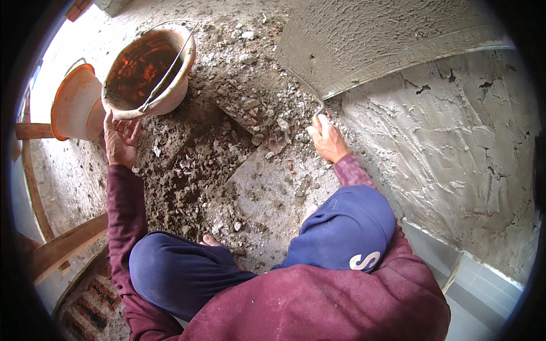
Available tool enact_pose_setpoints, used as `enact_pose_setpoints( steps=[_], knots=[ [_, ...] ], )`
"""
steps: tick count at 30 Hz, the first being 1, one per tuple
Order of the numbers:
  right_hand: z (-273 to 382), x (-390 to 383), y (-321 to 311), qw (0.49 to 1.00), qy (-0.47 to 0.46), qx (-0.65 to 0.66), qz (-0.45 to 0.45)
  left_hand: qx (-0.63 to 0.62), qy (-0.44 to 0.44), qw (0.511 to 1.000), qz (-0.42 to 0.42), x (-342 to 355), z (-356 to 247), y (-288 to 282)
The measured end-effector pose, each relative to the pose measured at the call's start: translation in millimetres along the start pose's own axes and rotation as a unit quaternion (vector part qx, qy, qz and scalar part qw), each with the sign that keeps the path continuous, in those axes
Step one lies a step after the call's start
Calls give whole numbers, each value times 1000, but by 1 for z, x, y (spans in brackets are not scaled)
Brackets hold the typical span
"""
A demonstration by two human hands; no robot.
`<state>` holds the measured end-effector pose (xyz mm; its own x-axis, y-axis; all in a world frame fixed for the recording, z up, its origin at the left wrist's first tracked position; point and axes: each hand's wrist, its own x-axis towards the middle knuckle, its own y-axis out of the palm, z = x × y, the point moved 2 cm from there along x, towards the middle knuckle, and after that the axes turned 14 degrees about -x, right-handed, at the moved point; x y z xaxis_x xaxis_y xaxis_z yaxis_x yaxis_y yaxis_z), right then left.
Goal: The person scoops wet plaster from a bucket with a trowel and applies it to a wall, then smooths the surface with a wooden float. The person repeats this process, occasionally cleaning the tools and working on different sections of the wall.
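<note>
Bucket [178,94] has the left hand [119,143] spread at its near rim; rightward of it, beyond rubble [196,170], the right hand [329,140] grips something thin, kind unclear.

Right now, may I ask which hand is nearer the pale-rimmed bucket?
Left hand, at the near side of the pale-rimmed bucket; the right hand is across the rubble.

The left hand [120,142] is outstretched and loosely spread, the right hand [328,140] clenched.

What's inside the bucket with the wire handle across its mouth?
The bucket shows reddish-orange patches and dark grime inside. The inner wall under its near rim is hidden.
</note>
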<state>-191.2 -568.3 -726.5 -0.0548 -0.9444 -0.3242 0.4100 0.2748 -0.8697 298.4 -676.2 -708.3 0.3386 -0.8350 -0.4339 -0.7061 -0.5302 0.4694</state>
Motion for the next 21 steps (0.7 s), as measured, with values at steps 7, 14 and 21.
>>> enact_pose_setpoints(
  steps=[7,14,21],
  knots=[
    [-12,7,12,992,91,92,8,-26,15,999,20,-6,-11,-20],
    [10,-20,11,994,-67,39,74,-78,16,997,-14,2,-22,-33],
    [-8,36,12,998,-32,28,-42,-58,26,998,-12,-13,-20,-22]
  ],
)
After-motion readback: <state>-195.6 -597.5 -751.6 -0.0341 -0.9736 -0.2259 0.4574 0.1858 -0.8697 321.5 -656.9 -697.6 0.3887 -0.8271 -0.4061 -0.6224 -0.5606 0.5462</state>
